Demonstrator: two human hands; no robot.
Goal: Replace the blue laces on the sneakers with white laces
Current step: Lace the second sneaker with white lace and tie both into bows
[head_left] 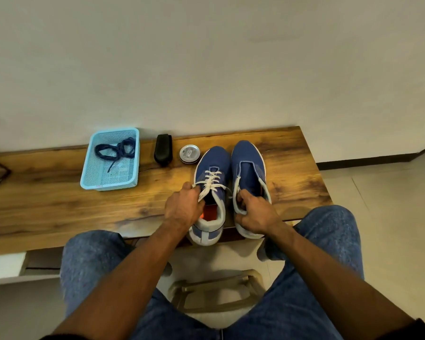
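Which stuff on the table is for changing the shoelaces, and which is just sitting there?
For the job: left sneaker, right sneaker, white lace, blue laces in the basket.
Just lying about: black case, round tin.

This looks like a room in a home, perhaps an entrance area. A low wooden bench (59, 204) stands against a plain white wall (206, 57), on a pale tiled floor (390, 192) with a dark skirting board (366, 161). Shoe-care things lie along its back edge.
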